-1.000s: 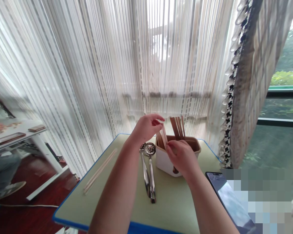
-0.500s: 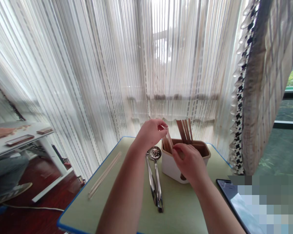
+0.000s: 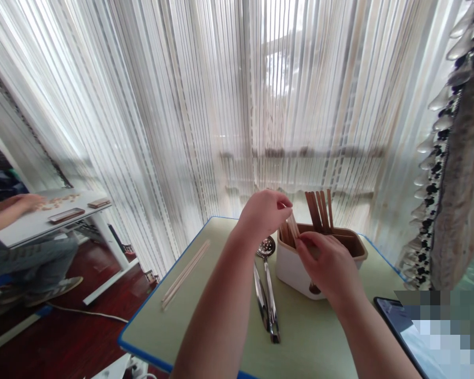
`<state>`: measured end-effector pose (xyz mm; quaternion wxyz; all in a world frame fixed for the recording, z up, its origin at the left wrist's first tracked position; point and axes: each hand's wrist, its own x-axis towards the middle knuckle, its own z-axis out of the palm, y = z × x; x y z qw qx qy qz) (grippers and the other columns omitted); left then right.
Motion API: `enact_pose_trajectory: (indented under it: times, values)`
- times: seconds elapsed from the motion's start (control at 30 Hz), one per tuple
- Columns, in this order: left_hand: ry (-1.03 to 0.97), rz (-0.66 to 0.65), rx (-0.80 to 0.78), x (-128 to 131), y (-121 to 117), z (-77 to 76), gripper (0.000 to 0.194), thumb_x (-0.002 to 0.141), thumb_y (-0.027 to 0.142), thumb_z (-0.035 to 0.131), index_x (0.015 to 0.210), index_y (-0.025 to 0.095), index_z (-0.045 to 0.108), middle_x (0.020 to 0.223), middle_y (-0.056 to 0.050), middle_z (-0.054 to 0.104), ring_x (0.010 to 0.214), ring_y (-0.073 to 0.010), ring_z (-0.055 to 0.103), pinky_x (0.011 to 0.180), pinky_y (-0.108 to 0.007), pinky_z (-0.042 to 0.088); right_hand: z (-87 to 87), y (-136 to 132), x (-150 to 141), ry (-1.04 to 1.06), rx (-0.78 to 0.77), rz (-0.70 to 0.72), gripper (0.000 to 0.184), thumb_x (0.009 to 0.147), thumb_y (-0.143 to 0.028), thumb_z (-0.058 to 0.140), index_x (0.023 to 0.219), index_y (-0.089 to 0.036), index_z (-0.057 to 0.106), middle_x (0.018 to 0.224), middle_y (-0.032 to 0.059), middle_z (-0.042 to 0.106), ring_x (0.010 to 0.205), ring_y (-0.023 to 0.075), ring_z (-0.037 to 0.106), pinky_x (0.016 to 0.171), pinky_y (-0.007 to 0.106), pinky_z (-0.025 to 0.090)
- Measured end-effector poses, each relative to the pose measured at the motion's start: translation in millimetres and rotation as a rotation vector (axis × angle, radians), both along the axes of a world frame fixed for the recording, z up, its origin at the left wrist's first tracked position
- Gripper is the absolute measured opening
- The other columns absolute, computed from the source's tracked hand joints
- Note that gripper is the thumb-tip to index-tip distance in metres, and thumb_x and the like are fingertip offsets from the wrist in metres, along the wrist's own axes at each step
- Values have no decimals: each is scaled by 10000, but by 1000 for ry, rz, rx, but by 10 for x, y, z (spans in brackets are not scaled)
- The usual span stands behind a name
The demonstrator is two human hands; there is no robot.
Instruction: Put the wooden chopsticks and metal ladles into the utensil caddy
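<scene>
Pale chopsticks (image 3: pixel 293 223) slant down into the left part of a white utensil holder (image 3: pixel 294 273) with a brown rim. My left hand (image 3: pixel 265 213) pinches them near their upper ends. At the holder's front rim, the closed fingertips of my right hand (image 3: pixel 329 260) grip the same chopsticks lower down. Several brown chopsticks (image 3: pixel 319 210) stand in the back of the holder. Left of it lie a slotted ladle (image 3: pixel 269 295) and another metal utensil (image 3: pixel 260 302), whose head my left arm hides.
More pale chopsticks (image 3: pixel 186 275) lie at the left of the green table (image 3: pixel 217 321) with a blue edge. A phone (image 3: pixel 395 326) rests at the right. Behind hangs a striped curtain (image 3: pixel 174 105). At a white table (image 3: pixel 27 226), another person's hands (image 3: pixel 27 202) handle small pieces.
The view has turned slightly left, so everything sits further right, and more of the other person shows. Both my hands stay at the holder in nearly the same pose.
</scene>
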<state>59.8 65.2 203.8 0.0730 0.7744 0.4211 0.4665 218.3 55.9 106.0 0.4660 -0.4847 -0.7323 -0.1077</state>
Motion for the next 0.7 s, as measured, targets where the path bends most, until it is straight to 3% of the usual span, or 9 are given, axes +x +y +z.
enact_pose_trajectory:
  times: [0.2, 0.4, 0.7]
  values:
    - [94, 68, -33, 28, -22, 14, 96, 689, 227, 639, 732, 165, 698, 677, -54, 652, 613, -166, 577, 639, -324, 473, -21, 17, -5, 34, 12, 37, 188, 800, -324, 505, 854, -199, 634, 781, 44, 661, 742, 189, 578, 721, 305, 431]
    - [190, 93, -81, 14, -63, 37, 143, 743, 255, 593, 830, 196, 690, 772, -31, 674, 705, -146, 589, 695, -298, 472, -4, 2, 15, 1, -37, -20, 169, 772, -324, 530, 813, -204, 642, 737, 29, 652, 728, 185, 576, 717, 302, 435]
    - [287, 131, -118, 61, -71, 42, 137, 743, 235, 573, 789, 210, 699, 779, -20, 681, 757, -148, 593, 714, -284, 456, -21, 17, -4, 32, -10, 24, 185, 785, -321, 519, 862, -196, 632, 802, 32, 661, 764, 186, 576, 750, 306, 434]
